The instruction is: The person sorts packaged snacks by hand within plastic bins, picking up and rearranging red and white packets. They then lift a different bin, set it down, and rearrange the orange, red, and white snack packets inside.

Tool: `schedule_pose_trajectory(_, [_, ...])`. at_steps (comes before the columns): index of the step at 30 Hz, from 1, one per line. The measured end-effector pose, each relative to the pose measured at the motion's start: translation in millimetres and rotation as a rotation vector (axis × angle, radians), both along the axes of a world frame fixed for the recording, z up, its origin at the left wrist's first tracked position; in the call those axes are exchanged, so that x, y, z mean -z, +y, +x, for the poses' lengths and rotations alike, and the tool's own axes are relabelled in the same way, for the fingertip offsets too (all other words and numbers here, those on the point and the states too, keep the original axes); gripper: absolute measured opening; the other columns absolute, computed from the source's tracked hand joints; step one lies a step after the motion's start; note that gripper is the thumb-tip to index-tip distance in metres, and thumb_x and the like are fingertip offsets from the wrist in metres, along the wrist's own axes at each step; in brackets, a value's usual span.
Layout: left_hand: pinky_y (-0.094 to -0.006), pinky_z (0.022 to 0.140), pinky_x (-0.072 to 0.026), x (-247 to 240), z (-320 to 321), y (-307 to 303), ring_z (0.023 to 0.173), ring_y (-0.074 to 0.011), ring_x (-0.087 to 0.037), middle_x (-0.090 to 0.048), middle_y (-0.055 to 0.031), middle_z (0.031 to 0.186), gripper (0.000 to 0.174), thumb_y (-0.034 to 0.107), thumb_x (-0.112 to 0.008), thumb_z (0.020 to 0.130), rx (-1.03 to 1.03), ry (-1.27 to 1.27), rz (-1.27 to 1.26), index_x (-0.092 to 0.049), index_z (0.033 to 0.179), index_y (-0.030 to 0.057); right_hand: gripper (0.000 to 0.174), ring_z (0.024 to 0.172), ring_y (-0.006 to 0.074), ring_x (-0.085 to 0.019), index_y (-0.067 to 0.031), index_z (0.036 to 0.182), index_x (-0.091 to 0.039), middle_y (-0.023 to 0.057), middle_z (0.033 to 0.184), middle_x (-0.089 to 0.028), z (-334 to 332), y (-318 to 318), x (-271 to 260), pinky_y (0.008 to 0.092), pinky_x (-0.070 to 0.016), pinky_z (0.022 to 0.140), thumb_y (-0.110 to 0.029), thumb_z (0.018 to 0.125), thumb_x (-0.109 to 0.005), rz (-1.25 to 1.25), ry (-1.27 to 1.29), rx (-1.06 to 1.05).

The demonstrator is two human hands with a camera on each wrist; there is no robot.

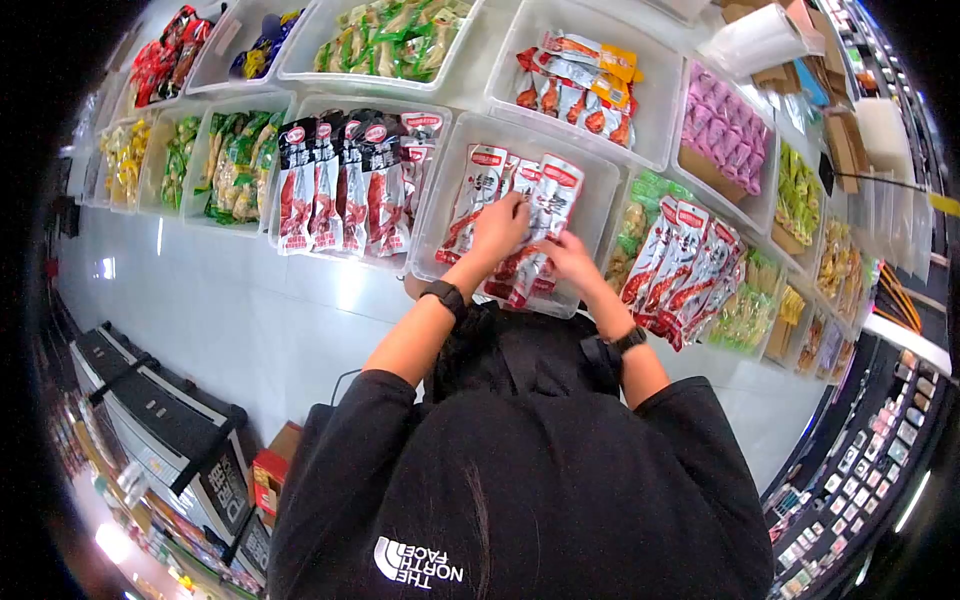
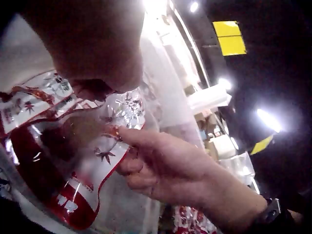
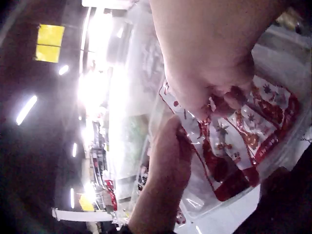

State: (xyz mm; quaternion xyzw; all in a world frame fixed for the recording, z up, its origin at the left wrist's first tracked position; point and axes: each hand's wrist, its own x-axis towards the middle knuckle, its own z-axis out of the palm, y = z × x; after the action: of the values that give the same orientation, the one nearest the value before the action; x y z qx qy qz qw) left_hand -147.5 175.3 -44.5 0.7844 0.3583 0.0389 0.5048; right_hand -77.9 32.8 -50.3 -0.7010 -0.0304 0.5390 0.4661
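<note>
A clear plastic bin [image 1: 596, 200] in front of the person holds several red-and-white sealed snack packets [image 1: 468, 200] with dark reddish contents. Over the middle of these, the left hand [image 1: 497, 230] bends its fingers onto the upper packet [image 1: 560, 185]; its fingertips are partly hidden. At that packet's right edge, the right hand [image 1: 573, 260] pinches the wrapper. In the left wrist view the right hand [image 2: 170, 165] has its thumb on top of the glossy packet [image 2: 73, 185] and its fingers bent at the edge. Both hands are close together, and dark bands circle both wrists.
Left of the bin stands a tub of black-topped packets [image 1: 383, 190]. To its right lie more red-and-white packets [image 1: 680, 265]. Behind are bins of orange-and-red packets [image 1: 590, 85], green packets [image 1: 390, 40] and purple packets [image 1: 725, 130]. A plastic roll [image 1: 755, 40] lies at the back right.
</note>
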Motion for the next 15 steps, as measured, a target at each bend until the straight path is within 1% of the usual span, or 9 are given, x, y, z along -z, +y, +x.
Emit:
schedule_pose_trajectory(3, [-0.0459,0.074,-0.0455,37.3,-8.2,18.9,0.084,-0.0403,-0.059,-0.062,-0.0229,0.086,0.026,0.021,-0.052,0.082,-0.04,-0.027,0.024,-0.055,0.1,0.0026,0.016,0.055,0.0033,-0.046,-0.0091,0.097,-0.057,-0.0036,0.067,-0.054,7.2,20.7,32.9,0.0189,-0.0311,0.043,-0.021,0.087,-0.055,0.071,0.058,0.055])
schedule_pose_trajectory(5, [-0.0466,0.075,-0.0455,50.4,-22.1,29.6,0.083,-0.0413,-0.058,-0.061,-0.0235,0.091,0.031,0.018,-0.054,0.079,-0.004,0.041,0.032,-0.051,0.106,0.0028,0.014,0.057,0.0035,-0.046,-0.0088,0.096,-0.059,-0.0029,0.072,-0.056,2.3,36.2,56.8,0.0202,-0.0323,0.044,-0.019,0.087,-0.054,0.095,0.029,0.045])
schedule_pose_trajectory(7, [-0.0477,0.077,-0.0449,52.4,-26.2,23.7,0.087,-0.0418,-0.056,-0.057,-0.024,0.097,0.032,0.014,-0.055,0.077,0.139,0.001,0.125,-0.05,0.107,0.0025,0.015,0.057,0.0047,-0.045,-0.0075,0.094,-0.061,-0.0027,0.073,-0.057,11.0,44.7,87.3,0.0216,-0.0335,0.046,-0.017,0.086,-0.054,0.014,-0.242,-0.061])
schedule_pose_trajectory(8, [-0.0466,0.08,-0.0444,48.0,-34.8,17.1,0.093,-0.042,-0.053,-0.052,-0.024,0.102,0.032,0.01,-0.055,0.075,0.199,-0.021,0.169,-0.052,0.105,0.0021,0.035,0.087,0.0227,-0.057,-0.0054,0.116,-0.053,0.0111,0.1,-0.063,15.5,42.1,93.1,0.0342,-0.0453,0.078,-0.018,0.083,-0.056,-0.061,-0.204,-0.164])
schedule_pose_trajectory(9, [-0.0466,0.08,-0.0444,46.9,-39.3,15.2,0.093,-0.042,-0.053,-0.052,-0.024,0.102,0.032,0.01,-0.055,0.075,0.218,-0.029,0.163,-0.052,0.105,0.0021,0.037,0.093,0.0282,-0.059,-0.0055,0.116,-0.053,0.0158,0.103,-0.062,10.6,39.1,110.0,0.0369,-0.0444,0.081,-0.019,0.082,-0.057,0.022,-0.343,-0.17])
schedule_pose_trajectory(11, [-0.0448,0.084,-0.0438,48.1,-45.3,13.9,0.099,-0.0412,-0.051,-0.051,-0.0236,0.105,0.034,0.007,-0.055,0.073,0.394,0.056,0.147,-0.053,0.106,0.0028,0.038,0.1,0.0366,-0.056,-0.0042,0.114,-0.053,0.0205,0.105,-0.06,4.5,48.7,89.8,0.0414,-0.0427,0.086,-0.019,0.08,-0.057,-0.169,-0.48,-0.224])
schedule_pose_trajectory(12, [-0.0436,0.084,-0.0446,47.9,-47.9,13.3,0.1,-0.0401,-0.051,-0.05,-0.0226,0.108,0.038,0.005,-0.055,0.071,0.393,0.014,0.239,-0.054,0.109,0.0044,0.043,0.1,0.042,-0.054,0.0023,0.115,-0.049,0.0276,0.103,-0.058,3.2,53.5,85.5,0.0445,-0.0432,0.085,-0.017,0.077,-0.057,-0.196,-0.607,-0.281])
schedule_pose_trajectory(13, [-0.0436,0.084,-0.0446,43.8,-46.4,11.5,0.1,-0.0401,-0.051,-0.05,-0.0226,0.108,0.038,0.005,-0.055,0.071,0.411,0.011,0.239,-0.054,0.109,0.0044,0.043,0.1,0.042,-0.054,0.0023,0.115,-0.049,0.0276,0.103,-0.058,2.8,56.7,77.5,0.0445,-0.0432,0.085,-0.017,0.077,-0.057,-0.201,-0.606,-0.264])
schedule_pose_trajectory(15, [-0.0445,0.083,-0.0449,37.5,-44.6,12.8,0.101,-0.0395,-0.051,-0.047,-0.0225,0.111,0.041,0.003,-0.054,0.071,0.436,0.072,0.183,-0.054,0.112,0.0058,0.047,0.097,0.0436,-0.054,0.0089,0.114,-0.043,0.0331,0.101,-0.055,-0.9,62.8,67.0,0.0465,-0.0441,0.083,-0.015,0.076,-0.057,-0.284,-0.622,-0.185])
